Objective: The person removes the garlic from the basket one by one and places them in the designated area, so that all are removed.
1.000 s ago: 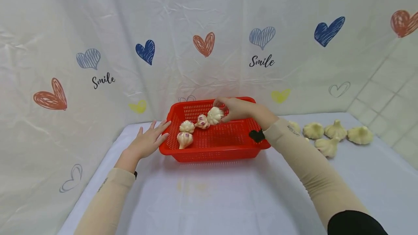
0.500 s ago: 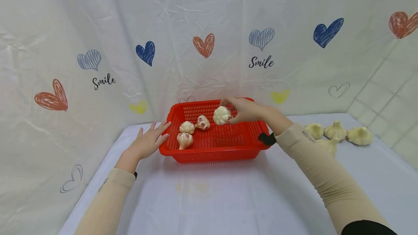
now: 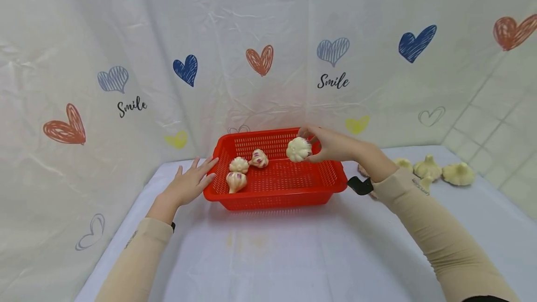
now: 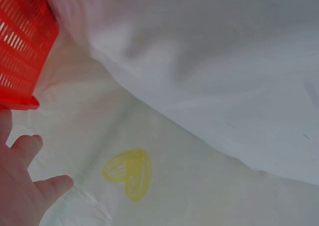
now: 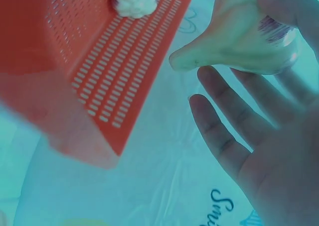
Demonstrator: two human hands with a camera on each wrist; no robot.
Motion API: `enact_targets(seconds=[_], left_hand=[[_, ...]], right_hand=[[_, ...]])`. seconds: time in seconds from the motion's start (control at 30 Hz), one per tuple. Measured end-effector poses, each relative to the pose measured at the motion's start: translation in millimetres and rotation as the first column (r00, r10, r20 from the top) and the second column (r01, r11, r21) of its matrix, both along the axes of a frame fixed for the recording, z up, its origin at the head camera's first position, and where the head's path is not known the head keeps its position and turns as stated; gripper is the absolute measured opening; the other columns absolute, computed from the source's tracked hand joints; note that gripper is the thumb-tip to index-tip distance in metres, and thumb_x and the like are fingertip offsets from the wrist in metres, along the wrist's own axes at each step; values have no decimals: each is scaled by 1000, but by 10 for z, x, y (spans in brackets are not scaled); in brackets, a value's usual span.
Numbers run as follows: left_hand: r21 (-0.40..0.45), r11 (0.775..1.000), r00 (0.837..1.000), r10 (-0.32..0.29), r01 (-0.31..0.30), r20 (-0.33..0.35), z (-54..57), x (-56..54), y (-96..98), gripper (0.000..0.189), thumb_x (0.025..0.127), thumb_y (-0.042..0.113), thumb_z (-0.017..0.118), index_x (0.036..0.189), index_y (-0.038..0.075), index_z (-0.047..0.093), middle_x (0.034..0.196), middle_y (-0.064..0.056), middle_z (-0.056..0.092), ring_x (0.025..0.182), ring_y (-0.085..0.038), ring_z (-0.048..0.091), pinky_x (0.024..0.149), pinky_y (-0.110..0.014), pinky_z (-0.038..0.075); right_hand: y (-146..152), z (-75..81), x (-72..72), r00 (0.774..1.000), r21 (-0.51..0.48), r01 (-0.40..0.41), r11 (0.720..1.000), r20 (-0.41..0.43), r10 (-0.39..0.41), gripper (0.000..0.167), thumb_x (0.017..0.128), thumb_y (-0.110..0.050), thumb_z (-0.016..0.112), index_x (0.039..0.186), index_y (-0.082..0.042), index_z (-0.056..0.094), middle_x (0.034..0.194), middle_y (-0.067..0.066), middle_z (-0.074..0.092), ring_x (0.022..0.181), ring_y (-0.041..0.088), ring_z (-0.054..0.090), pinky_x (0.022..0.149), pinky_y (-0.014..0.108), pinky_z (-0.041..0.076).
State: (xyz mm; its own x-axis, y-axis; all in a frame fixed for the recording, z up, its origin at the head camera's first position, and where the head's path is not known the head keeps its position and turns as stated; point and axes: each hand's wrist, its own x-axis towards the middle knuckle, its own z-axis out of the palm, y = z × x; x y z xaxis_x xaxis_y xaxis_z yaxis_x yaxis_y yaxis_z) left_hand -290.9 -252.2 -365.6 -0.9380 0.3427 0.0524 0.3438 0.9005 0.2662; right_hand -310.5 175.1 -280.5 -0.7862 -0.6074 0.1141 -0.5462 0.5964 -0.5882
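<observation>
My right hand pinches a whitish garlic bulb over the right part of a red plastic basket. In the right wrist view the thumb and fingers grip the purple-streaked garlic bulb, its stem pointing left, apart from the basket wall. My left hand has its fingers spread, the fingertips touching the basket's left rim. The left wrist view shows that hand beside the basket corner. Inside the basket, at its left, lie three other garlic bulbs.
On the table's right side lie several pale garlic bulbs, some partly hidden behind the right forearm. A white cloth covers the table. Behind it hangs a white sheet printed with hearts.
My right hand has lifted the garlic bulb away from the others in the basket and carried it rightward. The left hand stays at the basket's left rim.
</observation>
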Motion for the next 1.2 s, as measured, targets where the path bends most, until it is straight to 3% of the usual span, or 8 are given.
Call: enact_targets(seconds=[0.23, 0.63, 0.87, 0.93, 1.03, 1.2], left_hand=[[-7, 1000, 1000, 0, 0, 5, 8, 8, 8, 63, 109, 45, 42, 164, 19, 27, 168, -12, 24, 153, -49, 8, 112, -78, -3], [-15, 1000, 1000, 7, -7, -4, -2, -6, 9, 62, 109, 44, 42, 164, 19, 27, 167, -13, 25, 153, -48, 8, 112, -78, -4], [-26, 1000, 1000, 8, -8, -11, -14, -10, -4, 62, 109, 44, 41, 164, 19, 28, 168, -11, 25, 153, -48, 8, 112, -78, -4], [-25, 1000, 1000, 8, -8, -11, -16, -12, -6, 62, 109, 45, 41, 164, 19, 28, 168, -11, 24, 153, -48, 8, 112, -78, -4], [-22, 1000, 1000, 9, -9, -12, -17, -17, -6, 62, 109, 46, 41, 164, 20, 28, 168, -11, 24, 153, -48, 8, 112, -78, -4], [-22, 1000, 1000, 9, -9, -10, -17, -22, -6, 63, 109, 46, 40, 164, 20, 27, 168, -11, 24, 153, -48, 8, 112, -77, -4]], right_hand=[[192, -51, 67, 1000, -64, -11, 998, -9, 10, 55, 88, -2, 78, 133, -1, 46, 131, 18, 56, 122, 40, 57, 97, 51, 54], [505, -60, 233, 992, -123, 120, 985, 47, -115, 68, 87, -11, 82, 140, -3, 40, 138, 18, 52, 127, 40, 53, 101, 56, 50], [719, -137, 286, 990, -133, 137, 982, -13, -140, 66, 87, -7, 82, 137, -2, 40, 132, 17, 56, 123, 39, 57, 99, 56, 52], [775, -146, 308, 989, -139, 137, 981, -32, -143, 65, 87, -7, 81, 137, -1, 40, 132, 17, 56, 122, 39, 58, 99, 52, 53], [855, -143, 343, 986, -144, 151, 978, -43, -159, 66, 88, -8, 82, 138, -1, 39, 133, 16, 56, 122, 39, 58, 96, 35, 54], [1003, -148, 389, 981, -156, 173, 973, -58, -183, 68, 89, -9, 81, 140, 0, 37, 134, 18, 53, 123, 42, 55, 88, 11, 46]])
